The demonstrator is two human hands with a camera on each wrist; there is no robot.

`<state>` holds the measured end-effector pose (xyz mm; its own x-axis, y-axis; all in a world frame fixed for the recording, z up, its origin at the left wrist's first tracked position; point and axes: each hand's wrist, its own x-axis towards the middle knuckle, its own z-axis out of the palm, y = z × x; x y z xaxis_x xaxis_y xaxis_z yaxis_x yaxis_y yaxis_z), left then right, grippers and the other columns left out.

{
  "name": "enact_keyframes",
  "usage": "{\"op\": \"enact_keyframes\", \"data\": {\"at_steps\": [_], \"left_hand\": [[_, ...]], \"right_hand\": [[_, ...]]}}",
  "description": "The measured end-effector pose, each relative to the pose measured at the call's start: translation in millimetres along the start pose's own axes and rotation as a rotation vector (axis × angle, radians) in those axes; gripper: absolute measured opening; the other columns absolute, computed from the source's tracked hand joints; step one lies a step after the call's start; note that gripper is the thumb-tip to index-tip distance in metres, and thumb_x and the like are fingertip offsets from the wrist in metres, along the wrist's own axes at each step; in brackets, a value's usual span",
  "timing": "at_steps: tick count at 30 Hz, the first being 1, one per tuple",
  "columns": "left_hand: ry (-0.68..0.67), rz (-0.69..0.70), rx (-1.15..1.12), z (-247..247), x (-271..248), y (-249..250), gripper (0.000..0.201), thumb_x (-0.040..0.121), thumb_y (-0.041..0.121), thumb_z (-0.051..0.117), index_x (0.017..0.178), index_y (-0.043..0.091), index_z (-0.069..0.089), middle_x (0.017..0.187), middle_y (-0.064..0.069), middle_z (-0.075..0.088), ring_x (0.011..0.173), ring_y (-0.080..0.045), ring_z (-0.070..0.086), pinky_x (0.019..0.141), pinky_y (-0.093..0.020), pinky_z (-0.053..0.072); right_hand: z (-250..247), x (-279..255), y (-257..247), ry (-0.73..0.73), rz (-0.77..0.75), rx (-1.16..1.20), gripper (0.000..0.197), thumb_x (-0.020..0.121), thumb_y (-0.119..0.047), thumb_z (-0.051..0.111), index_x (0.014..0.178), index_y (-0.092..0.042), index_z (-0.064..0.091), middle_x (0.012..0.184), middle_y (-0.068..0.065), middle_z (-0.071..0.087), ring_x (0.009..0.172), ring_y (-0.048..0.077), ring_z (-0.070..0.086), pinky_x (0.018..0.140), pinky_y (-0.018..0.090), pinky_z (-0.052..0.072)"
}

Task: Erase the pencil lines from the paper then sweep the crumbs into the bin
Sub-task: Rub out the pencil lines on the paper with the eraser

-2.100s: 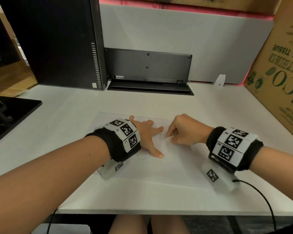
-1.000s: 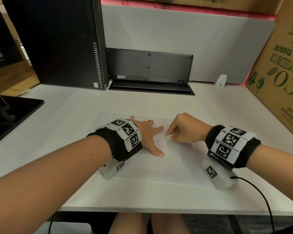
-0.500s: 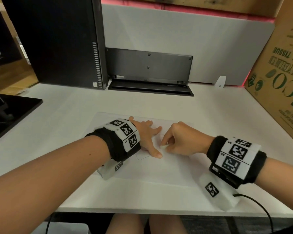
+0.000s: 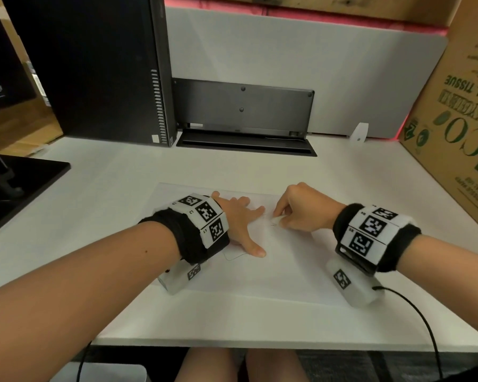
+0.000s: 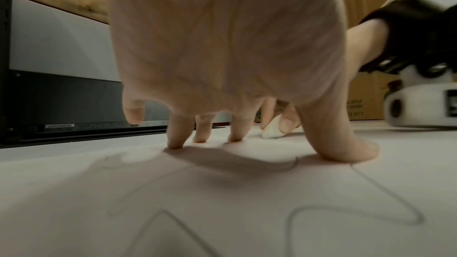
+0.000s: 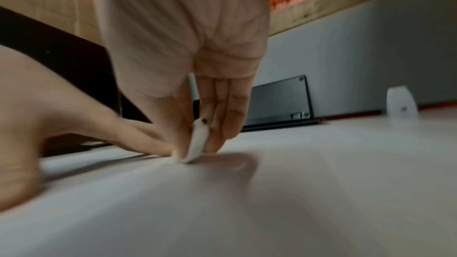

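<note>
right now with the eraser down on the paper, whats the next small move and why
Probably rub the eraser, pinched in the right hand, toward the left hand, whose spread fingers pin the paper. Pencil lines are unerased near the left thumb and under that palm, so sweeping crumbs would be premature.

The left hand (image 4: 239, 220) and wristband hide part of the pencil lines (image 4: 233, 256).

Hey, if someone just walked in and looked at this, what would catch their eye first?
Two forearms with black-and-white tagged wristbands meet over a sheet of paper at the middle of the white desk. The left hand presses spread fingers on the sheet while the right hand pinches a small white eraser against it. Wavy pencil lines remain near the left wrist.
</note>
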<state>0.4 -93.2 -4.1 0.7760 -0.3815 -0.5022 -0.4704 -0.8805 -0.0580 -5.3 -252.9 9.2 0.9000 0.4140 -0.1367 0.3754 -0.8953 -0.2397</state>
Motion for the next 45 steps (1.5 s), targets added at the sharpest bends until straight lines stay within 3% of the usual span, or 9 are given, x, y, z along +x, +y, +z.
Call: {"op": "enact_keyframes", "data": {"at_steps": [3, 7, 12, 17, 22, 27, 32, 37, 45], "left_hand": [[0.001, -0.003, 0.005, 0, 1, 0, 0.1, 0.078, 0.073, 0.048, 0.149, 0.035, -0.01, 0.159, -0.002, -0.007, 0.146, -0.022, 0.0, 0.113, -0.055, -0.004], [-0.009, 0.004, 0.006, 1, 5, 0, 0.102, 0.076, 0.075, 0.05, 0.149, 0.037, -0.01, 0.159, -0.003, -0.006, 0.146, -0.023, -0.001, 0.111, -0.057, -0.001], [-0.013, -0.007, 0.005, -1, 1, 1, 0.101, 0.078, 0.072, 0.05, 0.149, 0.034, -0.012, 0.159, -0.001, -0.009, 0.146, -0.021, -0.004, 0.113, -0.055, -0.004], [-0.002, -0.001, 0.006, 0, 2, 1, 0.102, 0.077, 0.072, 0.051, 0.15, 0.034, -0.01, 0.159, -0.003, -0.006, 0.146, -0.023, -0.001, 0.112, -0.057, -0.003], [-0.011, -0.006, -0.005, -1, -1, 1, 0.1, 0.079, 0.072, 0.049, 0.149, 0.034, -0.012, 0.159, -0.001, -0.01, 0.146, -0.022, -0.005, 0.113, -0.054, -0.005], [-0.024, -0.01, -0.003, -2, 0, 1, 0.102, 0.079, 0.072, 0.05, 0.149, 0.033, -0.012, 0.159, -0.003, -0.01, 0.146, -0.023, -0.005, 0.113, -0.056, -0.005], [-0.015, -0.002, -0.002, -1, 0, 1, 0.101, 0.079, 0.071, 0.05, 0.149, 0.032, -0.012, 0.159, -0.002, -0.009, 0.146, -0.023, -0.005, 0.115, -0.052, -0.001], [0.002, -0.006, 0.009, 0, 0, 2, 0.102, 0.078, 0.072, 0.05, 0.149, 0.033, -0.01, 0.159, -0.003, -0.005, 0.146, -0.023, 0.001, 0.115, -0.051, 0.001], [0.012, -0.014, -0.131, 4, -3, -10, 0.118, 0.073, 0.067, 0.063, 0.15, 0.021, -0.014, 0.159, 0.007, -0.005, 0.146, -0.018, 0.007, 0.117, -0.04, 0.009]], "right_hand": [[1, 0, -4, -0.024, -0.018, -0.019, 0.026, 0.08, -0.006, 0.058, 0.101, -0.01, 0.073, 0.095, 0.001, 0.071, 0.08, 0.01, 0.056, 0.072, 0.02, 0.048], [7, -14, -17, -0.094, -0.113, 0.022, 0.026, 0.078, 0.0, 0.056, 0.093, -0.009, 0.075, 0.053, -0.032, 0.057, 0.061, -0.008, 0.053, 0.057, 0.006, 0.038], [0, 2, 1, 0.01, -0.032, -0.027, 0.024, 0.08, -0.008, 0.059, 0.099, -0.01, 0.074, 0.094, 0.002, 0.072, 0.077, 0.01, 0.055, 0.074, 0.024, 0.05], [7, -14, -13, -0.075, -0.106, 0.024, 0.028, 0.077, 0.002, 0.055, 0.094, -0.009, 0.074, 0.045, -0.023, 0.051, 0.058, -0.011, 0.052, 0.055, 0.006, 0.039], [-2, 4, -1, -0.027, -0.022, -0.012, 0.024, 0.08, -0.009, 0.061, 0.101, -0.011, 0.073, 0.093, 0.003, 0.071, 0.082, 0.016, 0.061, 0.075, 0.024, 0.051], [5, -13, -14, -0.114, -0.104, 0.01, 0.024, 0.077, 0.003, 0.055, 0.09, -0.006, 0.073, 0.042, -0.024, 0.05, 0.054, -0.011, 0.05, 0.052, 0.006, 0.037], [-1, 2, 0, -0.032, -0.06, -0.054, 0.021, 0.082, -0.01, 0.06, 0.098, -0.008, 0.074, 0.089, 0.003, 0.072, 0.072, 0.01, 0.056, 0.071, 0.023, 0.05], [8, -15, -11, -0.118, -0.118, 0.014, 0.026, 0.078, 0.0, 0.057, 0.097, -0.008, 0.073, 0.053, -0.022, 0.053, 0.057, -0.007, 0.051, 0.055, 0.004, 0.037], [-5, 17, 17, 0.087, -0.001, 0.042, 0.02, 0.083, -0.02, 0.069, 0.096, -0.007, 0.073, 0.099, 0.006, 0.072, 0.081, 0.01, 0.057, 0.063, 0.006, 0.039]]}}
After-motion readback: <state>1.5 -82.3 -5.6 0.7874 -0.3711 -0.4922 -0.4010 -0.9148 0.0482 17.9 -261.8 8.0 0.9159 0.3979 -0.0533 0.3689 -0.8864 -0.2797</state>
